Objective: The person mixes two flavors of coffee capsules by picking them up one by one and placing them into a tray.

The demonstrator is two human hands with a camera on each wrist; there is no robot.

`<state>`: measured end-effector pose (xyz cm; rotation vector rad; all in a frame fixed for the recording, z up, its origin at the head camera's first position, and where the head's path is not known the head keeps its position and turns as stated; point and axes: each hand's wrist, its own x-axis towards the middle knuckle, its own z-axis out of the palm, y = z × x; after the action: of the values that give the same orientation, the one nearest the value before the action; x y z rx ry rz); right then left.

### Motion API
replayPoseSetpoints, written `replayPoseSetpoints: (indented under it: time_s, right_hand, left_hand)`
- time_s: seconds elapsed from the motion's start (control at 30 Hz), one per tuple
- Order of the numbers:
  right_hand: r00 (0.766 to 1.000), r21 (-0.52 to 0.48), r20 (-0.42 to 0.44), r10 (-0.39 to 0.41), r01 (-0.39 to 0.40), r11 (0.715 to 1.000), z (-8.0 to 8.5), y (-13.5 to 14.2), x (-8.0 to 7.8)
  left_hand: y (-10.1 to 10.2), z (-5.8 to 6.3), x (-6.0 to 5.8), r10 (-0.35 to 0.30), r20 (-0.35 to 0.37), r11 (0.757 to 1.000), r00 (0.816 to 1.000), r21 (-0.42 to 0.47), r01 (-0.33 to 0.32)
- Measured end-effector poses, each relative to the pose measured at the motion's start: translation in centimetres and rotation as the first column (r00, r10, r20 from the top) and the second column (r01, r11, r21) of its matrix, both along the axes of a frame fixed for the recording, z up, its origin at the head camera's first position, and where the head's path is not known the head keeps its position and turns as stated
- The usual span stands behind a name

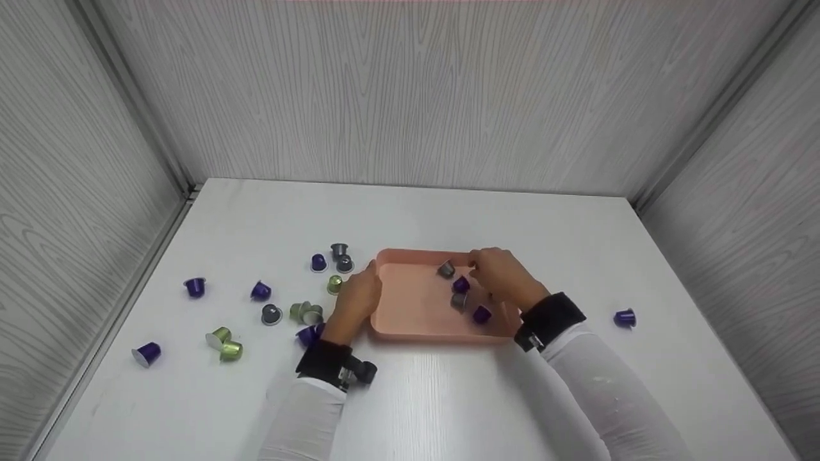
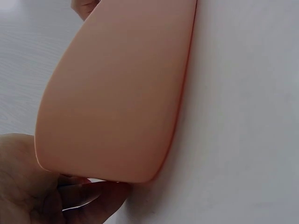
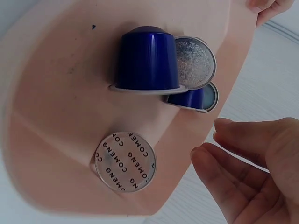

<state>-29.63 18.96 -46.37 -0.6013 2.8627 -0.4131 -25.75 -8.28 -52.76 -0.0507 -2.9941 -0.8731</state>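
Observation:
A shallow pink tray [image 1: 403,298] lies across the middle of the white table. My left hand [image 1: 359,296] holds its left end; in the left wrist view the fingers [image 2: 96,198] curl at the tray's corner. Over the far right corner is my right hand [image 1: 503,274]. The right wrist view shows its thumb and fingers apart at the rim, with nothing visible between them. Several coffee capsules lie in the tray's right half, among them a purple capsule [image 3: 148,60] standing on its rim and a capsule with a printed lid [image 3: 126,162].
Left of the tray several purple, green and grey capsules are scattered, including a purple capsule [image 1: 195,287], a green capsule [image 1: 231,350] and a grey capsule [image 1: 271,314]. A lone purple capsule [image 1: 624,318] lies to the right. Wood-grain panels [image 1: 410,96] enclose the table.

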Motion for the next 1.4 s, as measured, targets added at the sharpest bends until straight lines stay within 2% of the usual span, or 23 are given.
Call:
replayPoseSetpoints:
  time_s: [0.07,0.17,0.33,0.6,0.83,1.07,1.13,1.23,1.4]
  right_hand:
    - [0.995,0.034,-0.089,0.052,-0.049,0.998,0.0,0.2,0.0]
    - [0.986,0.043,-0.145,0.082,-0.076,0.996,0.0,0.5,0.1]
    - [0.975,0.043,-0.200,0.094,-0.087,0.995,-0.4,1.3,0.7]
    - [0.950,-0.003,-0.275,0.146,-0.153,0.988,-1.3,3.5,1.7]
    - [0.930,-0.007,-0.321,0.180,-0.193,0.981,-1.8,5.5,2.0]
    - [0.879,0.021,-0.414,0.239,-0.253,0.967,-2.4,7.5,2.4]
    - [0.871,0.026,-0.432,0.235,-0.249,0.968,-2.5,8.1,2.6]
    - [0.877,0.047,-0.431,0.213,-0.214,0.976,-2.8,9.1,2.7]
    - [0.914,0.120,-0.371,0.164,-0.128,0.985,-3.1,10.7,3.2]
  left_hand:
    - [0.0,0.0,0.0,0.001,0.002,1.000,1.000,-0.005,-0.001]
    - [0.0,-0.2,-0.2,0.004,0.012,1.000,1.000,-0.015,-0.003]
    - [0.1,-0.4,-0.3,0.001,-0.002,1.000,1.000,-0.027,-0.001]
    - [0.2,-0.3,-0.4,-0.016,-0.033,0.999,0.999,-0.036,0.015]
    - [0.1,-0.2,-0.6,-0.013,-0.020,0.999,1.000,-0.030,0.012]
    - [0.0,-0.3,-0.7,-0.010,-0.038,0.999,0.999,-0.053,0.008]
    - [0.0,-0.3,-0.7,-0.010,-0.040,0.999,0.999,-0.054,0.008]
    - [0.1,-0.2,-0.7,-0.013,-0.041,0.999,0.999,-0.049,0.011]
    - [0.1,-0.1,-0.8,-0.002,-0.025,0.999,1.000,-0.035,0.001]
